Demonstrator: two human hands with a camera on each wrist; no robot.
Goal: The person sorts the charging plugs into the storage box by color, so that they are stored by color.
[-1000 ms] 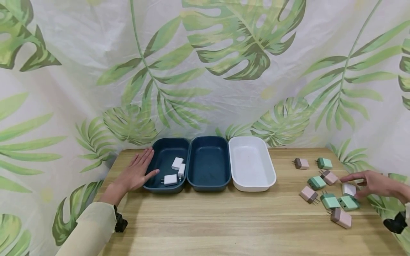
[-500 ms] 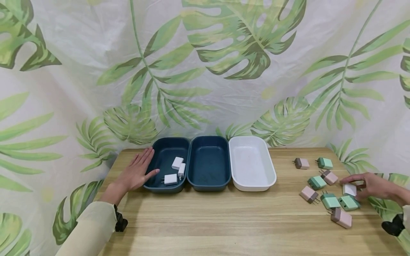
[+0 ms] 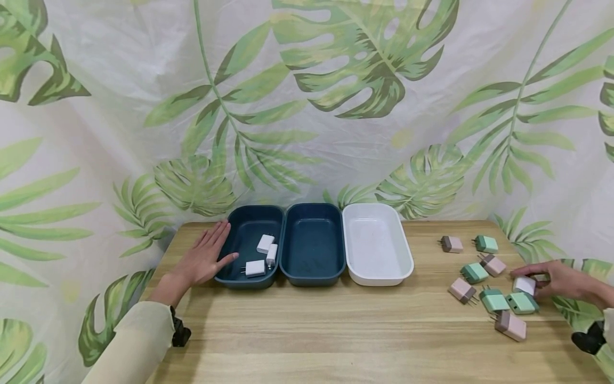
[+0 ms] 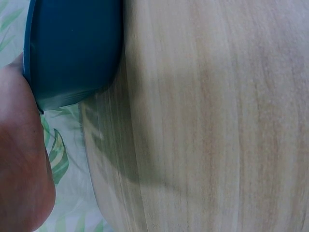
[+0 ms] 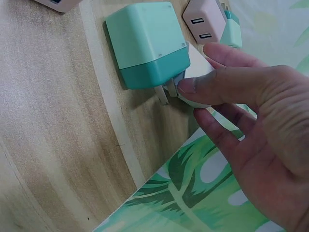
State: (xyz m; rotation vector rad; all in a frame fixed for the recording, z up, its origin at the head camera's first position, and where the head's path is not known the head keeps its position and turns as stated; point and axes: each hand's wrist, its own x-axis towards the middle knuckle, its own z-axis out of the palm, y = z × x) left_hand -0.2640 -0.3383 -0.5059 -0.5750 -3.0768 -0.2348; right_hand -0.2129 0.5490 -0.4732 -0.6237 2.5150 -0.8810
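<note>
My left hand rests with straight fingers along the left rim of the left dark blue tray. Inside that tray lie three white charger plugs. At the right end of the table, my right hand pinches a white USB charger plug between thumb and fingers. In the right wrist view, the thumb lies across the white plug, whose body is partly covered. A green charger with its prongs sits right beside it, and a pink charger with two USB ports is just beyond.
A second dark blue tray and a white tray stand in a row with the first. Several pink chargers and green chargers are scattered on the wooden table at right. A leaf-patterned cloth hangs behind.
My right fingers have closed in on the white plug, which has shifted and tilted slightly in the grip. The left hand has stayed on the tray.
</note>
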